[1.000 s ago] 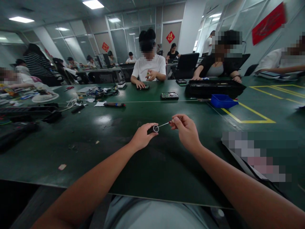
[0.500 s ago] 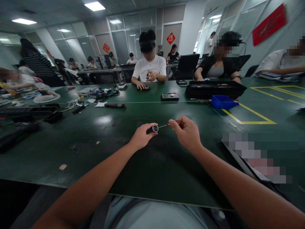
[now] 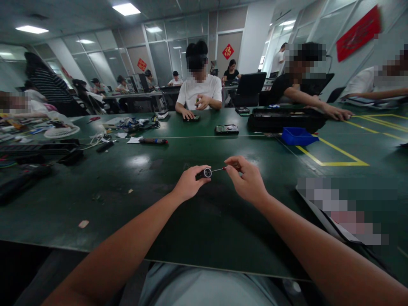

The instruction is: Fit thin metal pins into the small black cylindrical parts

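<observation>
Left hand was clenched around a small black cylinder, held just above the green table. Right hand pinched a thin screwdriver, tip at the cylinder's end. Best practice here, as judged: keep the cylinder steady and the shaft in line with it, with light turning pressure.

A small black cylinder meets a thin red-handled screwdriver.

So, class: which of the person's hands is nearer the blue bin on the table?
Right. The right hand lies below-left of the blue bin; the left hand sits farther left, holding a small black cylinder.
</observation>
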`<action>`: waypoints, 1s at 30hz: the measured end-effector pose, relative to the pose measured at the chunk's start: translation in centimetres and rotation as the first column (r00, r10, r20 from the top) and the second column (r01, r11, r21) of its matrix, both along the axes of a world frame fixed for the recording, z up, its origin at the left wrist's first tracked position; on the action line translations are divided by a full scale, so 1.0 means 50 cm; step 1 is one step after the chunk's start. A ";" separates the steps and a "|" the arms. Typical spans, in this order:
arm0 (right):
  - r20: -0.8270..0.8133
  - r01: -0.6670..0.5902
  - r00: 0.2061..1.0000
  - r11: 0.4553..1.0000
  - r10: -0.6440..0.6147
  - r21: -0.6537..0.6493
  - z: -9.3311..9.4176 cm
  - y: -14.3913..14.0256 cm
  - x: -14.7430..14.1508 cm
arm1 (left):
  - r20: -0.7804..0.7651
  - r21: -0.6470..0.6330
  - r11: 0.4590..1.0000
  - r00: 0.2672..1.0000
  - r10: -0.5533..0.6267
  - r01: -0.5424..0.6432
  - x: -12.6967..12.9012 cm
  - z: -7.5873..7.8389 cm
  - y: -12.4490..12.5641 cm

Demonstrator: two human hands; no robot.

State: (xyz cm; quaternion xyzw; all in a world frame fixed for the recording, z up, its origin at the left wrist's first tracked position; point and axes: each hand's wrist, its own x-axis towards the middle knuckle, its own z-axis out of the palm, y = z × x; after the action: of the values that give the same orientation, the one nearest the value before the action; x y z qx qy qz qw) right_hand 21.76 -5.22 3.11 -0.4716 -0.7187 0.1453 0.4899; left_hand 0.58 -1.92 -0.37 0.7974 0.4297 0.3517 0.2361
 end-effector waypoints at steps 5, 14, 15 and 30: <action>0.053 0.064 0.997 0.995 -0.060 -0.072 0.007 -0.001 -0.003 | -0.018 0.002 1.000 1.000 0.022 -0.022 0.001 -0.003 0.001; -0.019 0.031 0.999 0.998 -0.032 -0.048 0.000 -0.004 -0.006 | 0.005 -0.016 1.000 1.000 0.027 -0.027 0.005 0.001 -0.002; -0.011 0.043 0.999 0.998 -0.044 -0.053 0.000 -0.004 -0.006 | 0.004 -0.012 1.000 1.000 0.024 -0.024 0.005 0.000 -0.001; -0.579 -0.146 0.815 0.970 0.005 -0.196 -0.036 0.038 -0.011 | 0.006 -0.009 0.999 0.999 0.035 -0.035 0.004 0.004 -0.004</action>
State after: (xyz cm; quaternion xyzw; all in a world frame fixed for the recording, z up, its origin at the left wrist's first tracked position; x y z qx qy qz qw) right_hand 21.22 -3.33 1.29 -0.4306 -0.5339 0.3827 0.6189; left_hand 0.80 -2.10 -0.19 0.7878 0.4444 0.3562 0.2346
